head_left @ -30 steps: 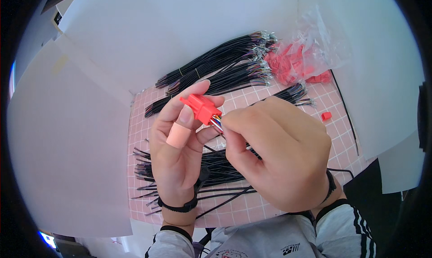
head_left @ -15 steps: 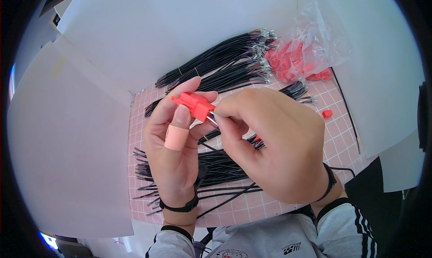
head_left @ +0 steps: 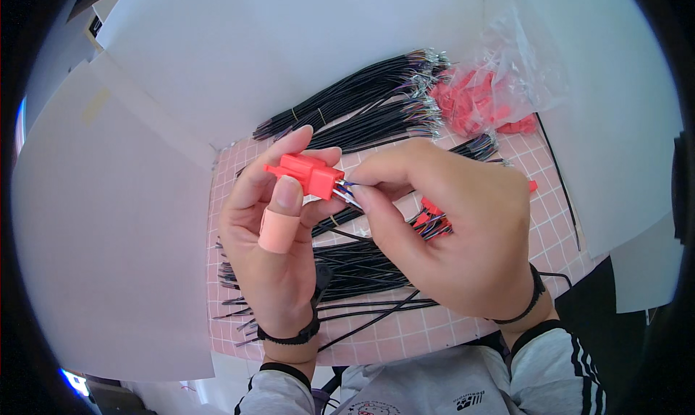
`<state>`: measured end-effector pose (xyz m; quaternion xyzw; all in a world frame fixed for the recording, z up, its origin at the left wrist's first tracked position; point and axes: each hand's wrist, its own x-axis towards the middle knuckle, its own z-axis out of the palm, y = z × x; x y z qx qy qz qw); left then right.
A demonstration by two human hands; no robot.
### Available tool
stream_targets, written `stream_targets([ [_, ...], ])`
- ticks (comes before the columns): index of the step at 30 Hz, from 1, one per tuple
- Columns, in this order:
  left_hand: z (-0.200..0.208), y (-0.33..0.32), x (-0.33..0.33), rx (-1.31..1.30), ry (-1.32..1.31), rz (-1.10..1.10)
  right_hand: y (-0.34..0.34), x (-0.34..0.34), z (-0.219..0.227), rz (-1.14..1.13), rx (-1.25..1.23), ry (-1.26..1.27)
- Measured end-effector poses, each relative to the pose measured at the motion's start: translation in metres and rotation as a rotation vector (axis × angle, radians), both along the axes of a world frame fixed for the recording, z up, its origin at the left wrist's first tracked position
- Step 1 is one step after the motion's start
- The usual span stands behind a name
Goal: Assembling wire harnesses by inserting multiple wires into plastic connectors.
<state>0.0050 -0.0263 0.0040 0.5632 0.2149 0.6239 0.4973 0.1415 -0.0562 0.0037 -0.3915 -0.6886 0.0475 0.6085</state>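
Note:
A red plastic connector housing (head_left: 310,175) is pinched between the thumb and fingers of my left hand (head_left: 264,234); a peach-coloured band wraps that thumb. Thin white and blue wires (head_left: 349,194) run out of the housing's right end. My right hand (head_left: 452,230) is closed on these wires with thumb and forefinger, a short way from the housing. Under my right hand several more red housings (head_left: 431,214) show beside coloured wires, partly hidden. How deep the wires sit in the housing is not visible.
Bundles of black cables (head_left: 355,89) with bared ends lie at the back, and another cable bundle (head_left: 355,267) lies below my hands. A clear bag (head_left: 478,100) of red housings stands back right. White boards (head_left: 116,234) wall in the pink gridded mat (head_left: 391,335).
My left hand and the housing have shifted slightly left. My right hand has drawn a little to the right, so more wire shows between it and the housing.

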Motion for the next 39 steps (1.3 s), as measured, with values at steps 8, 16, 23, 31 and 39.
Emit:
stream_targets([
  [8,-0.005,0.004,0.006,0.071,0.071,0.114,0.005,-0.005,-0.008,-0.143,0.082,-0.110],
  [16,-0.008,0.006,0.015,0.124,0.127,0.159,0.011,-0.012,-0.017,-0.241,0.151,-0.125],
  [23,-0.002,0.017,-0.013,0.187,0.394,0.031,0.016,0.000,-0.007,0.211,-0.221,-0.013],
  [31,-0.010,0.031,-0.003,0.237,0.629,-0.007,0.041,0.008,-0.006,0.494,-0.336,0.532],
  [39,-0.001,0.074,-0.022,-0.044,1.083,-0.578,0.057,0.057,-0.020,0.314,-0.594,0.161],
])
